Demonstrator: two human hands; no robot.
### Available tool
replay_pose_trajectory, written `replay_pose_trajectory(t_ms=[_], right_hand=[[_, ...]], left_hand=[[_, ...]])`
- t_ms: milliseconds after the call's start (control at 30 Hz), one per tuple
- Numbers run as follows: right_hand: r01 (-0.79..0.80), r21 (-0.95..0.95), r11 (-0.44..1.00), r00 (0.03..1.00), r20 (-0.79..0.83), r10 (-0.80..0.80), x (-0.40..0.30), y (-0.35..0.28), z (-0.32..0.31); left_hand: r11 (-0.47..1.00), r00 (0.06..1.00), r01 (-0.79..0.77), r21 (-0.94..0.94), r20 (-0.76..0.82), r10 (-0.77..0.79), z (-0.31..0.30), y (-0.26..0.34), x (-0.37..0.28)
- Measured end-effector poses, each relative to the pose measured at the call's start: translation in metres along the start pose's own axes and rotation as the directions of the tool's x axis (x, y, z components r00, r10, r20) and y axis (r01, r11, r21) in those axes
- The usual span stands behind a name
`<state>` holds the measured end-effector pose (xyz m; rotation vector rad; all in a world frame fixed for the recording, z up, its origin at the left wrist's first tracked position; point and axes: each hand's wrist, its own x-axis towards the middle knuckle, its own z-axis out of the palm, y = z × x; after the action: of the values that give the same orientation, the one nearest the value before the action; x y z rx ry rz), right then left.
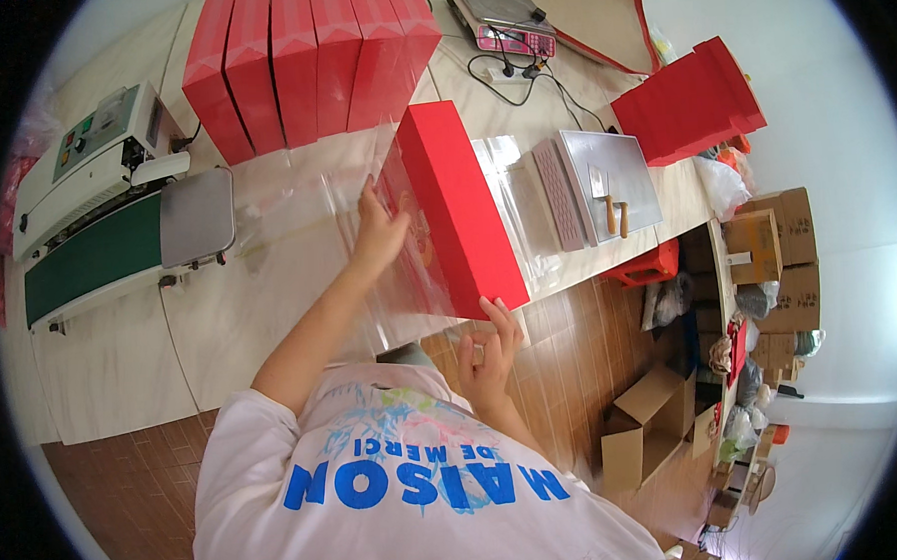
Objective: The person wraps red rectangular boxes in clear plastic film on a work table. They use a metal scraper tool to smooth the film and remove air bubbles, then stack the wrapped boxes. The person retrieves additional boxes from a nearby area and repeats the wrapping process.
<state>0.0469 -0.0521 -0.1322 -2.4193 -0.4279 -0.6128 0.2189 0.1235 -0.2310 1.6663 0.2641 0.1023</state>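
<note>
A red box (464, 212) lies near the table's front edge, with clear plastic film (355, 209) around or beside its left side. My left hand (381, 229) rests on the film at the box's left, its thumb and fingers apart; whether it pinches the film is hard to tell. At the box's near end, the fingertips of my right hand (490, 349) touch the lower corner, the other fingers bent. More clear film (516, 202) lies flat to the right of the box.
Several wrapped red boxes (312, 68) stand at the back. A sealing machine (107, 190) with a green belt is at left. A metal plate (617, 182) bearing wooden-handled tools lies at right. Behind are a scale (505, 22), cables and red boxes (688, 104). An open carton (646, 429) sits on the floor.
</note>
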Motion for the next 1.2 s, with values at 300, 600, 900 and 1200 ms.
replay_pose_trajectory(t_ms=[300,600,900,1200], right_hand=[[-0.052,0.139,0.989,0.996,-0.065,0.062,-0.014,0.008,-0.002],[-0.228,0.4,0.888,0.942,-0.139,0.305,-0.004,0.015,-0.007],[-0.268,0.574,0.774,0.899,-0.14,0.415,0.0,0.02,-0.012],[-0.322,0.562,0.762,0.867,-0.147,0.476,-0.014,0.018,-0.011]], left_hand=[[0.997,0.999,0.015,0.072,0.036,-0.017,-0.065,0.059,0.051],[0.963,0.992,-0.119,0.242,0.069,0.105,-0.028,0.096,0.063],[0.952,0.974,-0.178,0.251,0.186,0.133,0.007,0.141,0.068],[0.907,0.901,-0.39,-0.163,0.138,0.412,0.027,0.088,0.028]])
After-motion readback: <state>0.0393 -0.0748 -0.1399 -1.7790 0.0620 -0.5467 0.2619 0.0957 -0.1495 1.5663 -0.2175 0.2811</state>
